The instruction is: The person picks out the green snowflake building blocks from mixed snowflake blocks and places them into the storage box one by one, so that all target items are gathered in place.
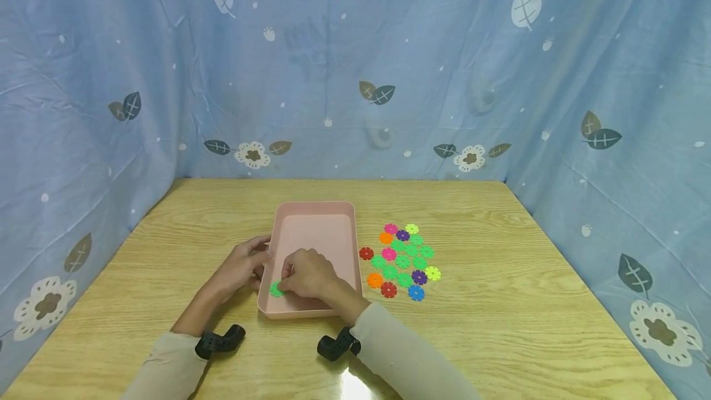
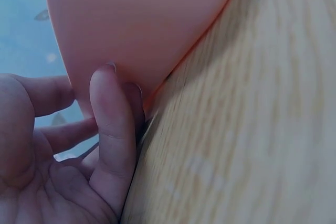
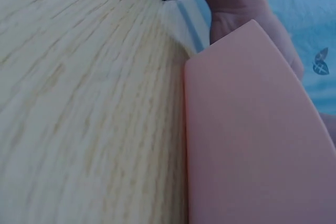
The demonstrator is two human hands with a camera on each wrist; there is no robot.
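Observation:
A shallow pink tray (image 1: 316, 210) lies on the wooden table. My left hand (image 1: 240, 267) holds its left side, with fingers against the outer wall and the rim; in the left wrist view, fingertips (image 2: 107, 85) press that pink wall. Inside the tray, near its front left corner, my right hand (image 1: 308, 273) pinches a green notched plastic disc (image 1: 276, 289). That disc is partly covered by the fingertips. From the right wrist, the tray's outer wall (image 3: 252, 129) hides the fingers and the disc.
Right of the tray several notched discs lie flat in a loose group, among them a green disc (image 1: 402, 262), a dark red disc (image 1: 366, 254), a blue disc (image 1: 416, 292) and a purple disc (image 1: 419, 277). A blue patterned curtain (image 1: 344, 66) hangs around the table.

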